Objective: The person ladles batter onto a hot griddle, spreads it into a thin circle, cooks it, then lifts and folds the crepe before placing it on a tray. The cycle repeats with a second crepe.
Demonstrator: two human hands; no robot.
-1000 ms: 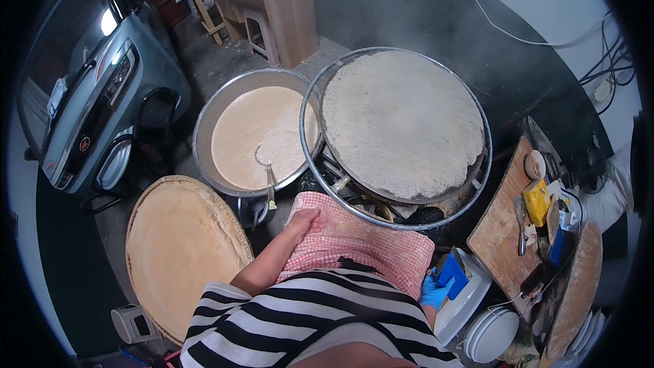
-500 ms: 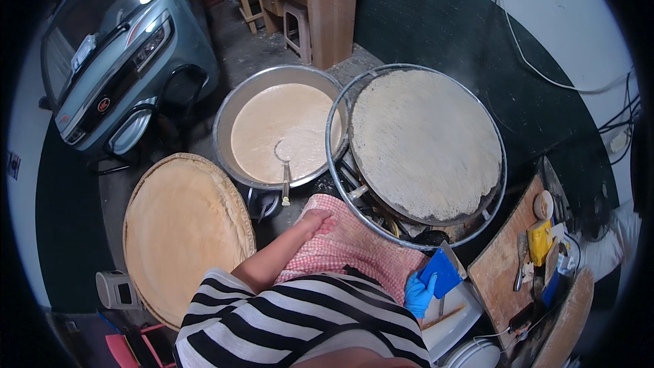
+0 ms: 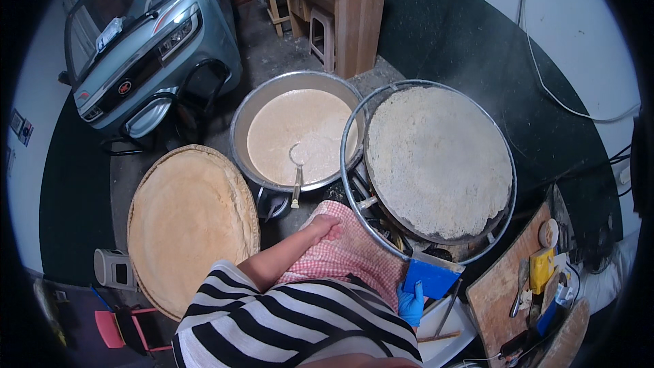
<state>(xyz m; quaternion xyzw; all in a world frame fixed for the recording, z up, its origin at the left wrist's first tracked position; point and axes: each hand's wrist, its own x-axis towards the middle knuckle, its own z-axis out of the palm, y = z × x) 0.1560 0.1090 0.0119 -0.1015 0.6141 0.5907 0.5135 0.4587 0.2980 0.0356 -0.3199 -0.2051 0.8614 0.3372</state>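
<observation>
My left hand (image 3: 325, 227), bare, lies on the red-and-white checked apron (image 3: 323, 260) over my knee. Its fingers are curled in, and what they hold, if anything, is hidden. In a blue glove, my right hand (image 3: 410, 304) grips a flat blue scraper (image 3: 432, 278) with a pale straight edge, near the front rim of the griddle. A thin pale layer of batter (image 3: 436, 160) covers most of the round griddle (image 3: 455, 237). To its left stands a large metal basin (image 3: 240, 123) of beige batter (image 3: 300, 119), with a ladle (image 3: 298, 176) resting in it.
A stack of round thin flatbreads (image 3: 191, 225) stands at left. A metal ring (image 3: 346, 163) surrounds the griddle. At right, a wooden board (image 3: 501, 300) carries a yellow packet (image 3: 541, 269) and tools. Below my right hand is a white tray (image 3: 453, 330). A small vehicle (image 3: 157, 48) stands behind.
The view has swung, so the scene sits farther right and slightly lower. My right hand has turned the blue scraper to lie more level. My left hand stays on the apron.
</observation>
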